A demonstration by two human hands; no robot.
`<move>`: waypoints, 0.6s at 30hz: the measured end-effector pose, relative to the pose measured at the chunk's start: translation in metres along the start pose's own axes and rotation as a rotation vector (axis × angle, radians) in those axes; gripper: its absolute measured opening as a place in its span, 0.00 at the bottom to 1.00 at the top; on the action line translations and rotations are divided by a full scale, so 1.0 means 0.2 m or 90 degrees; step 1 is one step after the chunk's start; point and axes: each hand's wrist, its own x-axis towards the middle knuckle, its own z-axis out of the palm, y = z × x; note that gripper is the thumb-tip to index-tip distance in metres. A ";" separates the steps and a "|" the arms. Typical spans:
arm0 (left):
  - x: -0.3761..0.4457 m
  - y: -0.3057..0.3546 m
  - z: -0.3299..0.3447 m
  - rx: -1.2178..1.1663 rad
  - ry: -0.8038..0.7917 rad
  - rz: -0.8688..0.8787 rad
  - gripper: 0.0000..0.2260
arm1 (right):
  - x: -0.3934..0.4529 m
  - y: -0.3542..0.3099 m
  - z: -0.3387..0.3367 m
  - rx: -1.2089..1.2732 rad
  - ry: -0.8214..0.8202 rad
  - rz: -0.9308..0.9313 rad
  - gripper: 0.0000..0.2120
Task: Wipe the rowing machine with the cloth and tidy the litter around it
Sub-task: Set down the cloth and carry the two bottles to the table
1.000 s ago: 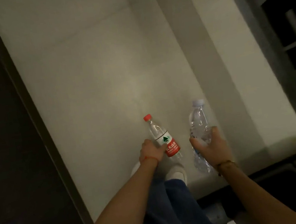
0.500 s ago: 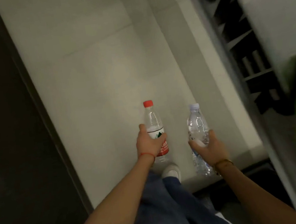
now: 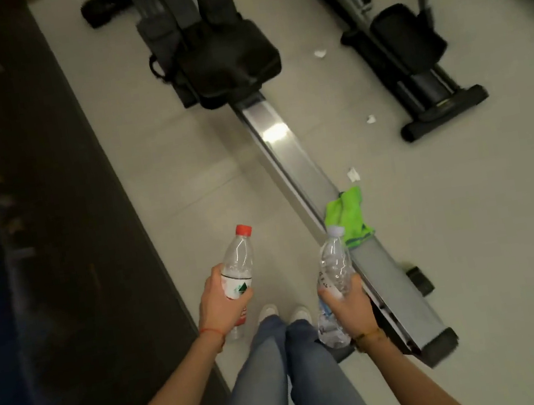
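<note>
My left hand [image 3: 222, 304] grips a clear plastic bottle with a red cap [image 3: 239, 258]. My right hand [image 3: 348, 304] grips a crumpled clear bottle with a pale cap [image 3: 334, 268]. Both bottles point away from me. The rowing machine [image 3: 289, 150] runs from its black seat [image 3: 227, 59] at the top down to the rail end at my right. A bright green cloth [image 3: 350, 215] lies draped over the rail, just beyond the right bottle's cap. Three white paper scraps lie on the floor right of the rail: scrap [image 3: 353, 173], scrap [image 3: 371, 119], scrap [image 3: 319, 53].
A second black exercise machine [image 3: 412, 69] stands to the right of the rower. A dark carpeted strip [image 3: 38, 236] borders the pale tiled floor [image 3: 469, 224] on the left. My legs in jeans and white shoes [image 3: 282, 314] stand between the carpet edge and the rail.
The view has swung up from the bare floor and the rail's side to the whole rower with the cloth on it. Both hands still hold their bottles, now raised slightly.
</note>
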 end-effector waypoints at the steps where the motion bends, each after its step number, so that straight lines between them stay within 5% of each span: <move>1: -0.07 0.04 -0.03 -0.001 -0.013 0.009 0.25 | -0.08 0.00 -0.06 0.014 0.016 0.005 0.19; 10: -0.25 0.24 -0.10 0.165 -0.189 0.131 0.26 | -0.61 0.25 -0.28 0.078 0.239 0.121 0.23; 18: -0.06 0.26 -0.14 0.378 -0.306 0.232 0.27 | -1.06 0.57 0.09 0.218 0.428 0.368 0.24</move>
